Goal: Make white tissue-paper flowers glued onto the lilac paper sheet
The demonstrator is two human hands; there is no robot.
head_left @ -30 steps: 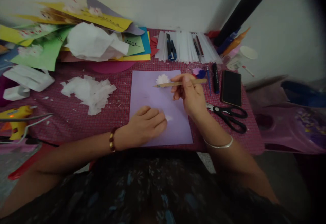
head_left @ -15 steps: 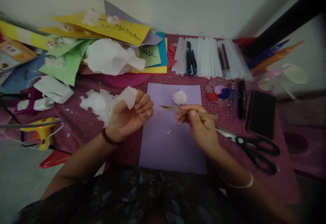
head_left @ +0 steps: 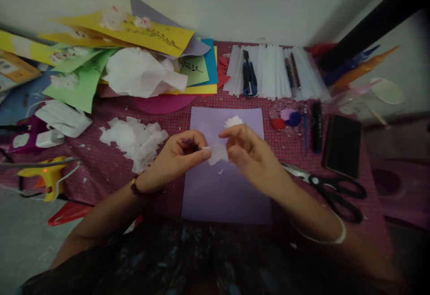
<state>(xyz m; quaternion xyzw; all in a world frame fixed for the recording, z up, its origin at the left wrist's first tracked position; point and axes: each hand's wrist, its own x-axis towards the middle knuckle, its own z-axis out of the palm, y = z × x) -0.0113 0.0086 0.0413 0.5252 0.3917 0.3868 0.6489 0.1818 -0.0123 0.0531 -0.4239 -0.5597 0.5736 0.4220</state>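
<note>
My left hand (head_left: 183,151) pinches a thin white tissue paper piece (head_left: 217,154) between thumb and fingertips, above a purple sheet of paper (head_left: 226,196). My right hand (head_left: 247,154) is at the tissue's right side, fingers bent and slightly blurred. Its grip is partly hidden, and the pointed wooden stick seen earlier does not show. A ruffled white paper flower (head_left: 233,121) lies on the upper part of the sheet, partly behind my right hand. A tiny white scrap (head_left: 220,171) rests below the tissue.
A pile of tissue pieces (head_left: 134,140) lies left. Scissors (head_left: 322,185), a black marker (head_left: 316,127) and a dark phone-like slab (head_left: 343,146) are right. Glue sticks (head_left: 268,71) hold a cutter (head_left: 249,75). A yellow glue gun (head_left: 47,176) is far left, coloured cards (head_left: 157,37) behind.
My left hand has moved right and lower with the tissue, over the purple sheet. My right hand has moved left to meet it, and the wooden stick has gone from sight.
</note>
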